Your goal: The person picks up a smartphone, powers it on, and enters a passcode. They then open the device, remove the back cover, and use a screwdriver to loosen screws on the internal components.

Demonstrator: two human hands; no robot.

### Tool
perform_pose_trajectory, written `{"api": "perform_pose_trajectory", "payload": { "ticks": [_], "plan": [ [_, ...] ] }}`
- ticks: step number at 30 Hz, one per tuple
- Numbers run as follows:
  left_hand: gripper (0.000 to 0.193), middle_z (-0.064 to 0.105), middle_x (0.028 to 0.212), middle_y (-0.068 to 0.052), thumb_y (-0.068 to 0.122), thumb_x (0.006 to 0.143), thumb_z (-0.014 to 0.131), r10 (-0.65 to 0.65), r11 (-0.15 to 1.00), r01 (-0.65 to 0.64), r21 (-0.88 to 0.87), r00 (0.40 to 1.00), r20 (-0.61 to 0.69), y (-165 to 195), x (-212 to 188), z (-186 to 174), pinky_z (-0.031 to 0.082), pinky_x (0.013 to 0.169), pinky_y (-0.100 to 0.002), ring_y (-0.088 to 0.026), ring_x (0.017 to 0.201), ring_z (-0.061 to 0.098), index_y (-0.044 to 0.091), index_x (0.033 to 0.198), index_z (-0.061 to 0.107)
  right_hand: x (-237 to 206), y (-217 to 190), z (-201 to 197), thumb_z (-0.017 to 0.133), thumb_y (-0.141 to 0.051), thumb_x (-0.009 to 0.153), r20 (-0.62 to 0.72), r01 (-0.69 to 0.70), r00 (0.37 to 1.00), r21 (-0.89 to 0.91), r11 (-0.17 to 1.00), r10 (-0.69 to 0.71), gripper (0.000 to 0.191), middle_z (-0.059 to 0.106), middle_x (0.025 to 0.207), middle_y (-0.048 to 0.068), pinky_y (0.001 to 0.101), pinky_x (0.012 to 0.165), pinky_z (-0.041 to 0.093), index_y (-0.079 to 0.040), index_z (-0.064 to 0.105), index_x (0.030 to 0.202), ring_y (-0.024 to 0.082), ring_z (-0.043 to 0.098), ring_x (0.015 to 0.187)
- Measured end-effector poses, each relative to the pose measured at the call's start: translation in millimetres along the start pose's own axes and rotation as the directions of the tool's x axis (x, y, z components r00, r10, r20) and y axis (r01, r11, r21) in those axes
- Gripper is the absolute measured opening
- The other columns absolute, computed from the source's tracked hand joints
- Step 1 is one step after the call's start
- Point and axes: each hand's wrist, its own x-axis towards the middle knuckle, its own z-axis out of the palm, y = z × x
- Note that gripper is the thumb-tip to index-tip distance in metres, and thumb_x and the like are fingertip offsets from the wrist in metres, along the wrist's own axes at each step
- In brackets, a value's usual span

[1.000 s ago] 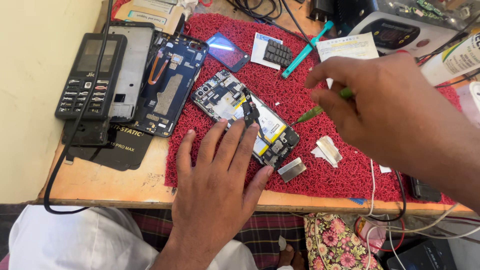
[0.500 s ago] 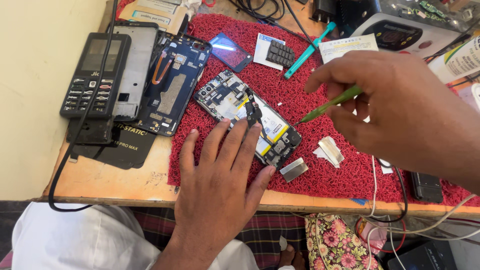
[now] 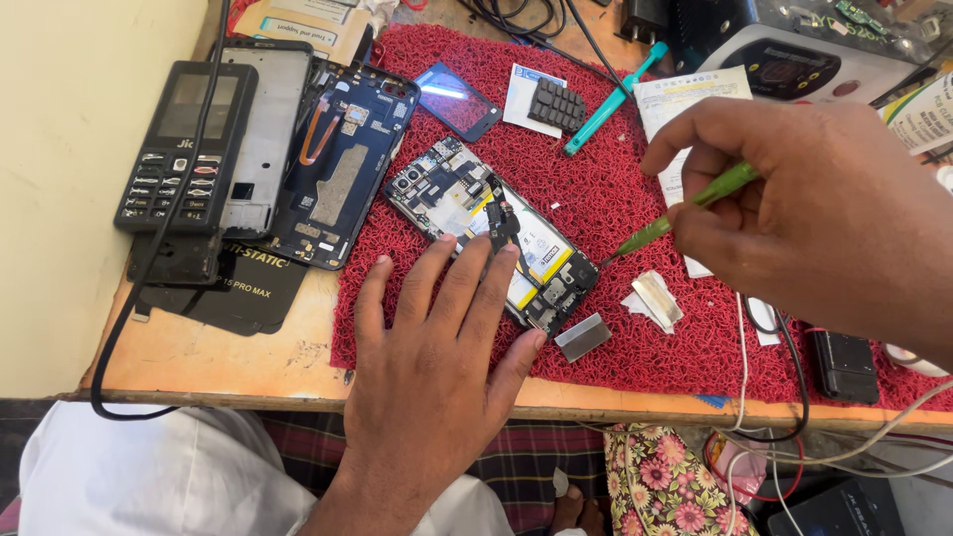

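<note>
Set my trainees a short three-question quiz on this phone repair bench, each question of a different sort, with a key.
1. True or false: the left hand lies flat with its fingers on the opened phone.
2. The right hand holds: A) a green-handled screwdriver, B) scissors, C) a brush.
3. What colour is the mat under the opened phone?

Key
1. True.
2. A; its tip points towards the opened phone.
3. Red.
</note>
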Motion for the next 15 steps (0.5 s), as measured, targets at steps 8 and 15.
{"api": "perform_pose_trajectory", "payload": {
  "ticks": [8,15],
  "plan": [
    [0.061,0.055,0.143,-0.009,0.047,0.096,0.06,-0.002,1.0,0.002,-0.01,1.0,-0.008,1.5,0.0,0.0,0.028,0.114,-0.06,-0.028,0.135,0.046,0.009,0.143,0.054,-1.6,2.1,1.2,0.078,-0.016,0.08,0.001,0.027,1.0,-0.021,0.999,-0.027,0.035,0.069,0.072,0.005,0.0331,0.056,0.059,-0.01,0.071,0.115,0.017,0.07,0.063],
    [0.061,0.055,0.142,-0.009,0.047,0.097,0.059,-0.001,1.0,0.001,-0.006,1.0,-0.002,-0.3,-1.8,0.5,0.028,0.114,-0.059,-0.028,0.136,0.046,0.009,0.144,0.054,-1.1,4.5,5.6,0.078,-0.013,0.08,-0.027,0.074,0.997,-0.01,0.997,-0.074,0.038,0.068,0.076,0.004,0.0321,0.055,0.059,-0.008,0.071,0.116,0.016,0.069,0.063]
  ]
}}
